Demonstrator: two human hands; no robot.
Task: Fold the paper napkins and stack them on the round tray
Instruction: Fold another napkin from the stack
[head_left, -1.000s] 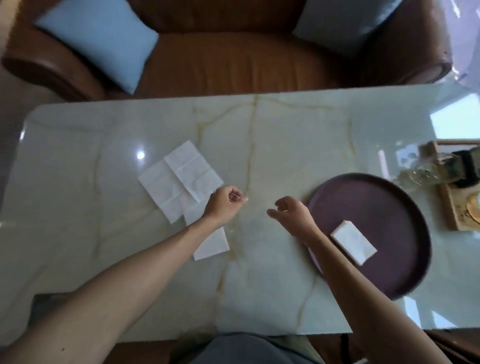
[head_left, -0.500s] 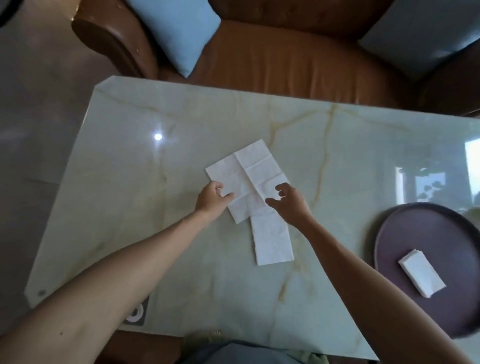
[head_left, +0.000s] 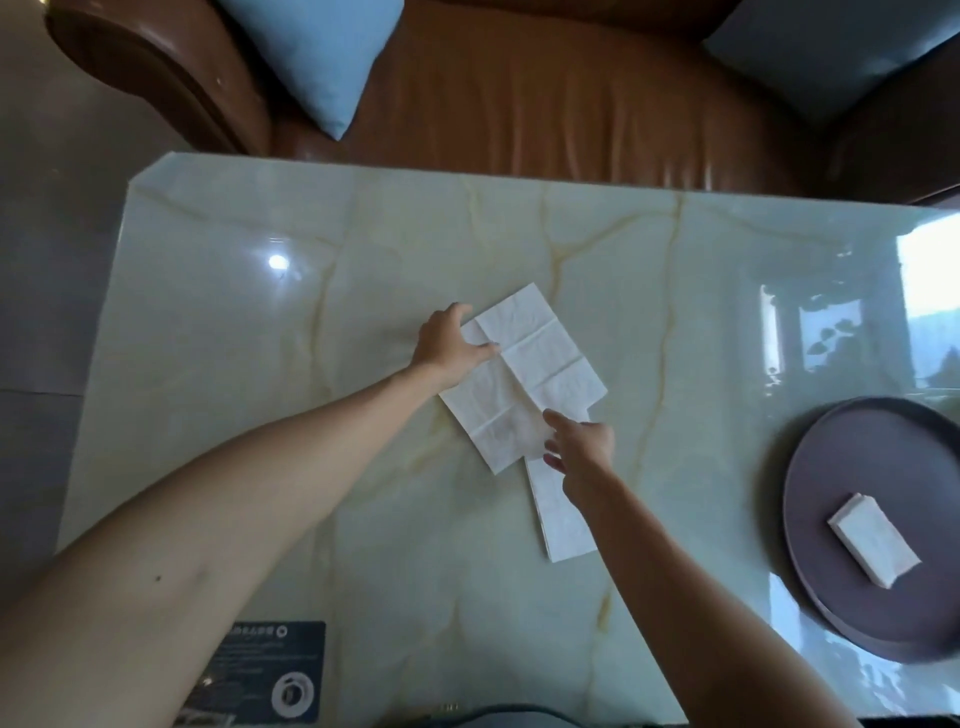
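Observation:
An unfolded white paper napkin (head_left: 540, 358) lies flat in the middle of the marble table, creased into panels. My left hand (head_left: 451, 343) rests on its far left corner, fingers spread over the paper. My right hand (head_left: 579, 441) touches its near edge with the fingers apart. A second napkin (head_left: 561, 525), a narrow strip, lies underneath and sticks out toward me, partly hidden by my right wrist. A dark purple round tray (head_left: 831, 457) sits at the right with one folded napkin (head_left: 872, 540) on it.
The pale marble table (head_left: 291, 415) has a glossy top. A brown leather sofa (head_left: 519, 93) with blue cushions (head_left: 317, 47) stands behind its far edge. A dark label (head_left: 260, 670) shows near the table's front left edge.
Both hands have moved from the bare table onto the unfolded napkin, the left to its far corner and the right to its near edge. The view has shifted left, pushing the tray toward the right edge.

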